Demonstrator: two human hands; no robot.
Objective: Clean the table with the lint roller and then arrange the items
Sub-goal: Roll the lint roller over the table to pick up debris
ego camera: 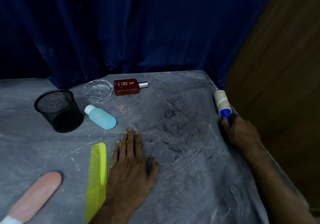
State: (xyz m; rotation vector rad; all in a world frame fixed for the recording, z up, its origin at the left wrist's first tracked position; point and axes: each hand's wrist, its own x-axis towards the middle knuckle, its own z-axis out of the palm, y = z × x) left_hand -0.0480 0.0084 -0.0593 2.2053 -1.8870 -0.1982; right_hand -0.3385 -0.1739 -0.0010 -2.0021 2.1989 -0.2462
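My right hand (pixel 239 131) grips the blue handle of the lint roller (pixel 222 103) at the table's right edge; its beige roll points away from me. My left hand (pixel 129 166) lies flat, palm down, on the grey table (pixel 190 180), holding nothing. Dark hairs and scuffs are scattered on the surface between my hands. A yellow-green comb (pixel 97 177) lies just left of my left hand. Further back are a light blue bottle (pixel 101 117) on its side, a black mesh cup (pixel 58 110), a clear glass dish (pixel 97 89) and a red perfume bottle (pixel 129 86) lying flat.
A pink oblong case (pixel 37 196) lies at the near left. A dark blue curtain (pixel 121 33) hangs behind the table. A brown wooden panel (pixel 285 67) stands close along the right edge.
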